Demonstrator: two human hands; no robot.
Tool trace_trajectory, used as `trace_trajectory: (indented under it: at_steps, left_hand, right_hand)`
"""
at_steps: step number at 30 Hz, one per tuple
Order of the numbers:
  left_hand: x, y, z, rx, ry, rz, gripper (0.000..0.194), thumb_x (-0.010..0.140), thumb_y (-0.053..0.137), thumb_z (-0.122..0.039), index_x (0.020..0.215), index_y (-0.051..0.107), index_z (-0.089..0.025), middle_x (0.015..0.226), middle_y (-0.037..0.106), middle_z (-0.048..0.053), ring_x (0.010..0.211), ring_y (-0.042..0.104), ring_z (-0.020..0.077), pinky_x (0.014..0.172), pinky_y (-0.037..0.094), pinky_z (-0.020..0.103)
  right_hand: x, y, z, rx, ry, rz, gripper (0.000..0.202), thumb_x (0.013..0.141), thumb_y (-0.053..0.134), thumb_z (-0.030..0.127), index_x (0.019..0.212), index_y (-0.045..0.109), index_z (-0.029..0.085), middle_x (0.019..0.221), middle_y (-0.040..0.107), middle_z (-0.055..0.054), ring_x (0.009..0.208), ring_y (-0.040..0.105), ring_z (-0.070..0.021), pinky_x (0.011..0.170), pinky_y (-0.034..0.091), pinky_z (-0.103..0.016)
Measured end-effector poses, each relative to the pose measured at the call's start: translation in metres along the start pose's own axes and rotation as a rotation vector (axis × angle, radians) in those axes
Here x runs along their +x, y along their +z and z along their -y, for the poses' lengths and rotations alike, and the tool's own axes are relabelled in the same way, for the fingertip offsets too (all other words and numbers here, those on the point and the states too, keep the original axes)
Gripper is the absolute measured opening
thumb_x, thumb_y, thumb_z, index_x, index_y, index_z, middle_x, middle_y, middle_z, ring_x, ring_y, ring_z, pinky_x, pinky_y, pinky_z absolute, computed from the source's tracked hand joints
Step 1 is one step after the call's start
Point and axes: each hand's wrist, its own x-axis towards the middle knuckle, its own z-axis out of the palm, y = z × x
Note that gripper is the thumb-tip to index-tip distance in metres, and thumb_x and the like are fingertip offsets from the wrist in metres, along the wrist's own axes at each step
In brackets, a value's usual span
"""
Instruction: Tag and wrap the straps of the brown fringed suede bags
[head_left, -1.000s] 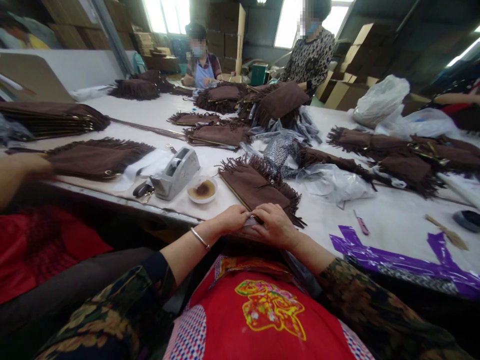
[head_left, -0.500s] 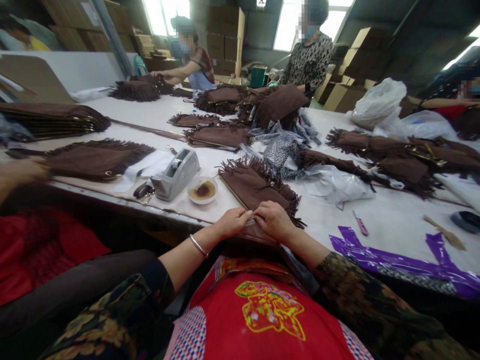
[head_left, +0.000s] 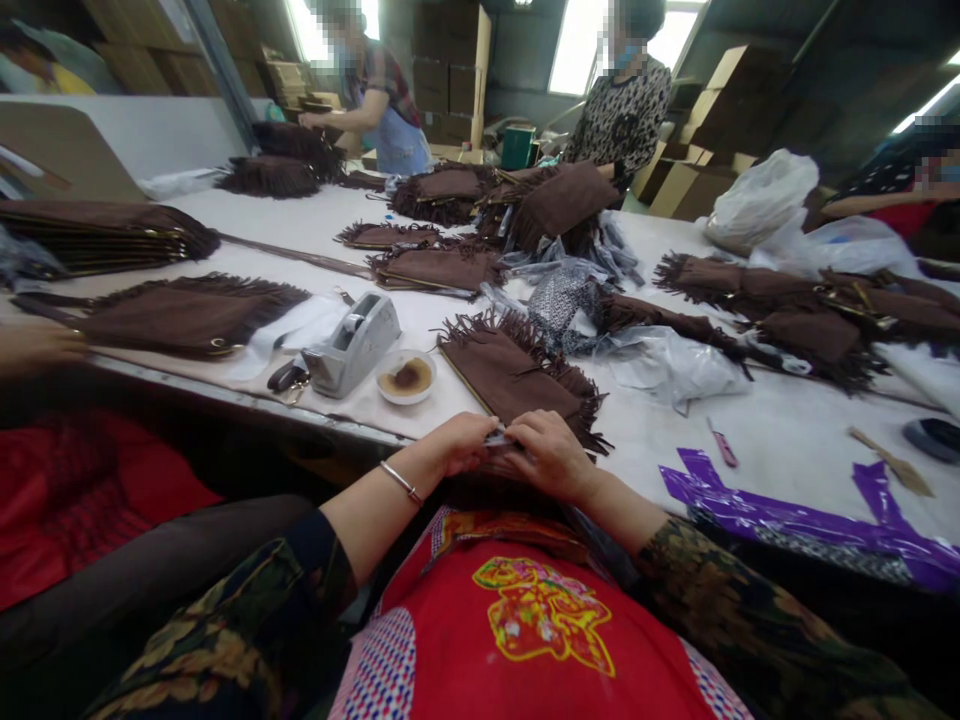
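A brown fringed pouch (head_left: 517, 375) with a gold zip along its left edge lies on the table in front of me. At its near edge my left hand (head_left: 466, 442) is closed, fingertips pinched together. My right hand (head_left: 553, 455) is closed beside it, its fingers curled down over the table's edge. Between the fingertips shows a small greyish, shiny bit, too small to name. Left of the pouch stand a white dish (head_left: 405, 380) with brown stuff in it and a grey tape dispenser (head_left: 356, 345).
More fringed pouches (head_left: 191, 318) lie in piles over the table. Clear plastic bags (head_left: 675, 365), a pink cutter (head_left: 724, 448), a brush (head_left: 892, 462) and purple plastic (head_left: 810, 520) are to the right. A co-worker's hand (head_left: 41, 345) is at far left; other people stand across the table.
My hands stay at the pouch's near edge; the fingers have shifted slightly and a greyish bit shows between them. Across the table, the person at left has straightened up.
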Motion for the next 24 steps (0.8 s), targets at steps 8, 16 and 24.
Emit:
trace_trajectory:
  at_steps: [8, 16, 24]
  left_hand:
    - [-0.004, 0.0, -0.002, 0.355, 0.249, -0.045, 0.027, 0.087, 0.045, -0.027, 0.063, 0.052, -0.018, 0.059, 0.049, -0.001, 0.058, 0.046, 0.0133, 0.056, 0.035, 0.025]
    - [-0.012, -0.001, 0.012, 0.672, 0.605, -0.127, 0.022, 0.09, 0.045, -0.029, 0.08, 0.061, -0.017, 0.075, 0.064, 0.004, 0.071, 0.056, 0.0166, 0.065, 0.04, 0.026]
    - [-0.011, 0.007, 0.014, 0.826, 0.615, -0.179, 0.021, 0.09, 0.045, -0.024, 0.094, 0.065, -0.016, 0.088, 0.07, 0.01, 0.08, 0.064, 0.0211, 0.071, 0.046, 0.03]
  right_hand:
    - [0.007, 0.012, 0.001, -0.021, 0.047, -0.014, 0.018, 0.093, 0.056, 0.028, 0.09, 0.072, 0.02, 0.092, 0.067, -0.007, 0.086, 0.054, -0.0194, 0.077, 0.034, -0.033]
    - [0.016, 0.012, -0.005, 0.199, 0.308, 0.135, 0.014, 0.087, 0.061, 0.024, 0.085, 0.074, 0.02, 0.084, 0.072, -0.004, 0.078, 0.062, -0.0164, 0.073, 0.041, -0.027]
    - [0.029, 0.005, -0.011, 0.306, 0.368, 0.226, 0.024, 0.081, 0.063, 0.019, 0.103, 0.074, 0.019, 0.095, 0.076, -0.005, 0.086, 0.067, -0.0183, 0.077, 0.045, -0.025]
